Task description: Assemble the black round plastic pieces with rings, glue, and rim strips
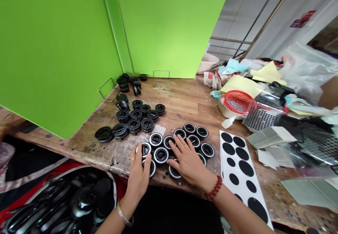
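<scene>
Several round black discs with white rings point(161, 155) sit in a group near the table's front edge. My left hand point(138, 176) is at the group's left side, thumb and fingers apart, touching or very near the outer discs. Over the group's middle lies my right hand point(188, 160), palm down with fingers spread; it partly covers some discs. Behind and to the left stand several all-black round discs point(133, 125), in loose rows. A small piece of beige card point(158, 130) lies between the two groups.
Green panels point(163, 26) stand behind the wooden table point(182, 103). On the right are a white sheet with black circles point(239, 163), a small white bottle point(228, 122), a red basket point(239, 101) and piled scraps. A bag of glossy black parts point(84, 202) is below left.
</scene>
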`<state>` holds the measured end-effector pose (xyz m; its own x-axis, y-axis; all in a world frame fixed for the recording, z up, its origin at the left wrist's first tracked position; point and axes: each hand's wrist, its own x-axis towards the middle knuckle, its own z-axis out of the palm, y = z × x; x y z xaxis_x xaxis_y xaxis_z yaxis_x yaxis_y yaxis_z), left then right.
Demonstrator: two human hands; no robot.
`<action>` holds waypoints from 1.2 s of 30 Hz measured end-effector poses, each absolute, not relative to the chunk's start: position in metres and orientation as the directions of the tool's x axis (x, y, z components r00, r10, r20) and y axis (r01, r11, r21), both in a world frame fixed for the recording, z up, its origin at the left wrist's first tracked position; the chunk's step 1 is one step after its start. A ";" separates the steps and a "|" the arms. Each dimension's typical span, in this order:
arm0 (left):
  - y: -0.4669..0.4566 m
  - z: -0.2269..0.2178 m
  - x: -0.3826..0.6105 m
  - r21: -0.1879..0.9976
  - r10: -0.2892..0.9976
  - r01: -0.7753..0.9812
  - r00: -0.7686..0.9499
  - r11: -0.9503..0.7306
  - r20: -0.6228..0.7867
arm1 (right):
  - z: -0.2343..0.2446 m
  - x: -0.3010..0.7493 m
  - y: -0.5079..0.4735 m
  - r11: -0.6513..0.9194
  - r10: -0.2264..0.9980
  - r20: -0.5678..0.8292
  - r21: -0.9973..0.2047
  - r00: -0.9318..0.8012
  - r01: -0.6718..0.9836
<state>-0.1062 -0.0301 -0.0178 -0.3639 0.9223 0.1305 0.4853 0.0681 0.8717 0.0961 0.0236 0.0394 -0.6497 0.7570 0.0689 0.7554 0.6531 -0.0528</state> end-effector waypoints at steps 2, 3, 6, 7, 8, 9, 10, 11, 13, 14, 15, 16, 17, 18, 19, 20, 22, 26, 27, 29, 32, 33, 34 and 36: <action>-0.035 -0.013 -0.110 0.860 0.927 0.509 -0.339 0.039 0.159 | 0.039 0.101 0.012 0.657 0.751 0.119 -0.037 -0.649 0.753; -0.038 -0.010 -0.112 0.845 0.932 0.534 -0.310 0.007 0.188 | 0.038 0.104 0.005 0.660 0.747 0.138 -0.027 -0.651 0.751; -0.049 -0.002 -0.121 0.770 0.955 0.627 -0.143 -0.116 0.260 | 0.033 0.112 -0.012 0.641 0.759 0.162 -0.016 -0.631 0.767; -0.051 -0.002 -0.123 0.740 0.961 0.656 -0.080 -0.149 0.264 | 0.030 0.114 -0.016 0.629 0.769 0.161 -0.020 -0.619 0.777; -0.053 -0.002 -0.125 0.710 0.965 0.683 -0.026 -0.174 0.261 | 0.028 0.115 -0.018 0.619 0.778 0.156 -0.027 -0.608 0.785; -0.053 -0.004 -0.127 0.680 0.966 0.708 0.014 -0.192 0.258 | 0.026 0.115 -0.020 0.609 0.787 0.149 -0.035 -0.599 0.792; -0.053 -0.006 -0.128 0.653 0.964 0.729 0.042 -0.208 0.261 | 0.024 0.114 -0.020 0.599 0.796 0.140 -0.042 -0.589 0.800; -0.051 -0.010 -0.128 0.628 0.959 0.745 0.060 -0.227 0.276 | 0.022 0.113 -0.019 0.589 0.804 0.132 -0.048 -0.580 0.806; -0.046 -0.018 -0.127 0.593 0.941 0.764 0.053 -0.254 0.335 | 0.020 0.110 -0.017 0.571 0.818 0.120 -0.050 -0.563 0.819; -0.044 -0.022 -0.126 0.579 0.928 0.771 0.038 -0.264 0.372 | 0.020 0.109 -0.015 0.564 0.823 0.115 -0.049 -0.556 0.824; -0.041 -0.026 -0.125 0.565 0.913 0.778 0.028 -0.277 0.408 | 0.020 0.107 -0.014 0.560 0.826 0.112 -0.048 -0.553 0.827; -0.038 -0.028 -0.124 0.549 0.898 0.784 0.025 -0.290 0.439 | 0.020 0.107 -0.014 0.559 0.826 0.113 -0.051 -0.552 0.827; -0.036 -0.030 -0.124 0.531 0.885 0.789 0.033 -0.308 0.464 | 0.021 0.106 -0.014 0.560 0.826 0.121 -0.056 -0.551 0.827; -0.034 -0.031 -0.124 0.514 0.876 0.794 0.046 -0.324 0.480 | 0.022 0.106 -0.015 0.563 0.823 0.135 -0.061 -0.552 0.824; -0.032 -0.030 -0.123 0.500 0.870 0.798 0.059 -0.335 0.490 | 0.024 0.107 -0.017 0.571 0.816 0.157 -0.065 -0.557 0.818; -0.031 -0.028 -0.123 0.490 0.866 0.802 0.067 -0.342 0.495 | 0.026 0.109 -0.020 0.585 0.803 0.186 -0.068 -0.566 0.808; -0.031 -0.018 -0.122 0.473 0.852 0.801 0.085 -0.366 0.516 | 0.031 0.119 -0.028 0.618 0.772 0.261 -0.091 -0.580 0.781; -0.043 0.015 -0.112 0.465 0.820 0.794 0.072 -0.392 0.568 | 0.036 0.177 -0.044 0.531 0.818 0.454 -0.362 -0.353 0.766; -0.048 0.024 -0.107 0.487 0.816 0.790 0.030 -0.374 0.577 | 0.036 0.200 -0.045 0.452 0.851 0.476 -0.451 -0.220 0.770; -0.056 0.037 -0.093 0.535 0.819 0.753 0.009 -0.383 0.574 | 0.033 0.250 -0.042 0.211 0.919 0.394 -0.551 0.028 0.808; -0.063 0.046 -0.055 0.568 0.838 0.634 0.269 -0.525 0.474 | 0.027 0.312 -0.030 -0.082 0.941 0.230 -0.559 0.250 0.825; -0.062 0.046 -0.038 0.578 0.813 0.573 0.393 -0.581 0.428 | 0.025 0.325 -0.025 -0.119 0.942 0.201 -0.551 0.269 0.826; -0.060 0.046 -0.019 0.592 0.771 0.503 0.499 -0.630 0.396 | 0.024 0.334 -0.020 -0.134 0.944 0.184 -0.544 0.274 0.828; -0.050 0.043 0.023 0.632 0.686 0.403 0.666 -0.662 0.294 | 0.023 0.341 -0.010 -0.157 0.951 0.148 -0.528 0.273 0.834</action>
